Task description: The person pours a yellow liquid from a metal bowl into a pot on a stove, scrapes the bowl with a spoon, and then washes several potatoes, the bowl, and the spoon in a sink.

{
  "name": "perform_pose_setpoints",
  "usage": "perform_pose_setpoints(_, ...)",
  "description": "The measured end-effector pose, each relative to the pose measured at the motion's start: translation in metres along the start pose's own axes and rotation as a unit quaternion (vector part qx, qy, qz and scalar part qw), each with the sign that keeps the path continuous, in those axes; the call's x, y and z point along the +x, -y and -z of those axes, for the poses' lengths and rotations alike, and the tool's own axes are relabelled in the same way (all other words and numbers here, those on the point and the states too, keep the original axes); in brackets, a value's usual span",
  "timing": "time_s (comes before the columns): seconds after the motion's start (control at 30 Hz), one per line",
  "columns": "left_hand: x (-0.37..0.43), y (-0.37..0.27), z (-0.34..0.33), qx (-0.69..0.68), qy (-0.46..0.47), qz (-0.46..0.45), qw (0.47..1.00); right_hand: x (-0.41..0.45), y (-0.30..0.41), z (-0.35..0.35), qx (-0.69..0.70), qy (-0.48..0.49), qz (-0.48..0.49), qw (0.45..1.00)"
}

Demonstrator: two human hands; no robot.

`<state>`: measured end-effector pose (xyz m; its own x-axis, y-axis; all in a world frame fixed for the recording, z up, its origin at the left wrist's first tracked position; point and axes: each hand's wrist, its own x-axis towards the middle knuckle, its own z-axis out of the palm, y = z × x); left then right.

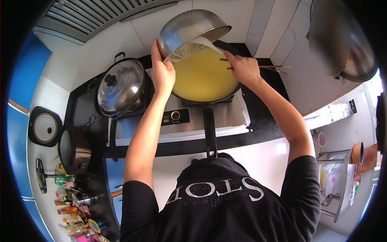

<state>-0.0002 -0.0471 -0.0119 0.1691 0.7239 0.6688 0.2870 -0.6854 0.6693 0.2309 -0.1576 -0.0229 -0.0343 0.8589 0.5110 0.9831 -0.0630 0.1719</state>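
Tilted over the pan, a steel bowl is gripped at its rim by my left hand. My right hand holds the handle of a white spoon or spatula, whose far end reaches into the bowl, and also wooden chopsticks lying crosswise under the palm. Beneath both hands, yellow liquid fills a black frying pan on the gas stove. The pan's black handle points towards my body. Whether anything is flowing from the bowl cannot be told.
Left of the frying pan stands a lidded pan. A rice cooker, with bottles further along, occupies the left counter. The stove knob faces me. A range hood is at upper left; pans hang on the right wall.
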Motion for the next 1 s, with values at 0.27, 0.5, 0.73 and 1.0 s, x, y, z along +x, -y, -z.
perform_pose_setpoints(0.27,0.002,0.009,0.013,-0.027,-0.005,0.047,0.999,-0.018,-0.008,0.036,0.006,0.125,0.063,0.990)
perform_pose_setpoints(0.5,0.011,0.028,0.024,-0.048,-0.046,-0.004,0.998,-0.037,-0.014,0.092,-0.010,0.239,0.149,0.960)
perform_pose_setpoints(0.73,0.009,0.020,0.019,-0.046,-0.061,-0.028,0.997,-0.029,0.013,0.058,-0.024,0.245,0.206,0.947)
perform_pose_setpoints(1.0,0.006,0.013,0.021,-0.088,-0.054,-0.002,0.995,0.013,0.028,0.011,-0.005,0.248,0.151,0.957)
